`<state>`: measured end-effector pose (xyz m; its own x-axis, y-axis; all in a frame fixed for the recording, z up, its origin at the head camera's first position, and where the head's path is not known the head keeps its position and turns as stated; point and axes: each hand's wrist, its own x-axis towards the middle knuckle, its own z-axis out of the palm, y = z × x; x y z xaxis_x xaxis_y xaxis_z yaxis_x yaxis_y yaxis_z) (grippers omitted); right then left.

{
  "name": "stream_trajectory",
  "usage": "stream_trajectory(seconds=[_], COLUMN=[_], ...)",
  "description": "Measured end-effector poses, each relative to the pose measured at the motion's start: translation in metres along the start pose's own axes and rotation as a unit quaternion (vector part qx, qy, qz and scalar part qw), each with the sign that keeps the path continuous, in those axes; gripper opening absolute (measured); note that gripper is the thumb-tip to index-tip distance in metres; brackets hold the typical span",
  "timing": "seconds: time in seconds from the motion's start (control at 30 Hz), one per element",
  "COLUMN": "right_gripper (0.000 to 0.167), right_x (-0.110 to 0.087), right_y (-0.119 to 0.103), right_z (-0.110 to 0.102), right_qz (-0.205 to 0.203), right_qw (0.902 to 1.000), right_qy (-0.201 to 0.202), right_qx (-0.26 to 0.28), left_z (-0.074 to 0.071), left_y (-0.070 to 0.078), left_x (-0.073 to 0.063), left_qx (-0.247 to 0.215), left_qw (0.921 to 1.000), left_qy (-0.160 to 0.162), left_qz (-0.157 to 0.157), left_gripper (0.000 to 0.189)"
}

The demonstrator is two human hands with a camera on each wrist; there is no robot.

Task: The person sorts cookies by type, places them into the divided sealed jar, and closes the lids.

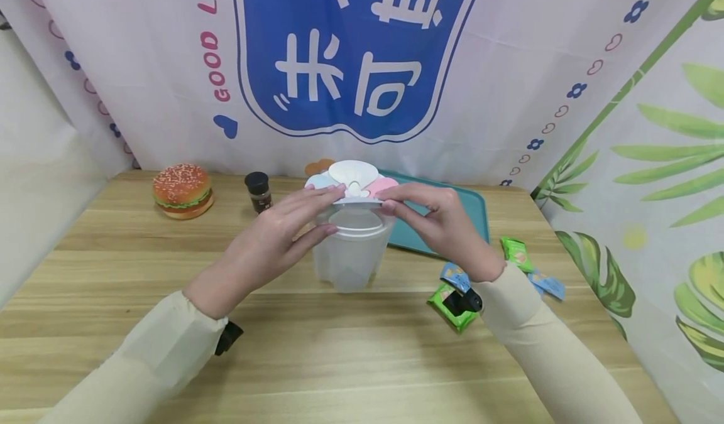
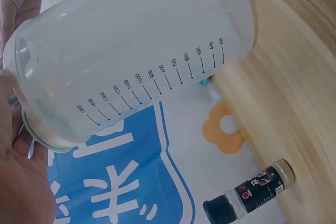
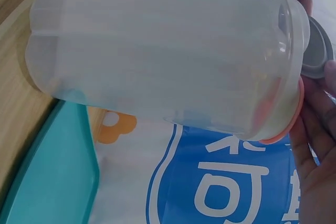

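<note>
A tall translucent plastic canister (image 1: 353, 260) stands upright on the table, a printed measuring scale on its wall in the left wrist view. Its lid carries coloured flaps, among them a white flap (image 1: 353, 171) and a pink flap (image 1: 387, 185). At the front a grey flap (image 3: 316, 48) is tipped up, with an oval opening below it. My right hand (image 1: 432, 213) pinches this flap's right edge between thumb and forefinger. My left hand (image 1: 277, 229) lays its extended fingers over the lid's left side, its thumb by the canister's rim.
A teal tray (image 1: 475, 217) lies behind and right of the canister. Several snack packets, including a green packet (image 1: 516, 254), lie at the right. A burger-shaped item (image 1: 182, 191) and a black-capped spice jar (image 1: 258, 191) are at the back left, before a printed curtain (image 1: 170, 110).
</note>
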<state>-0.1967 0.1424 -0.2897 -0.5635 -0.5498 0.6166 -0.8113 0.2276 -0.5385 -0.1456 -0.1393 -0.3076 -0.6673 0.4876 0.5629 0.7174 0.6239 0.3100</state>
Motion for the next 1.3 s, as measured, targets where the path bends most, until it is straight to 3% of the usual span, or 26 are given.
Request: stream_trajectory(seconds=[0.43,1.3], right_gripper=[0.016,0.016], right_x=[0.014,0.017], right_y=[-0.005,-0.014], right_z=[0.0,-0.002], right_qz=[0.101,0.126], right_qw=[0.9948,0.992], right_qy=[0.01,0.005], right_qx=[0.004,-0.007], left_z=[0.0,-0.001], left_y=[0.0,-0.003], left_x=[0.002,0.003], left_qx=[-0.052,-0.077], left_qw=[0.9983,0.9968], left_qy=[0.019,0.024], left_qz=[-0.02,-0.005], left_gripper=[0.076,0.076])
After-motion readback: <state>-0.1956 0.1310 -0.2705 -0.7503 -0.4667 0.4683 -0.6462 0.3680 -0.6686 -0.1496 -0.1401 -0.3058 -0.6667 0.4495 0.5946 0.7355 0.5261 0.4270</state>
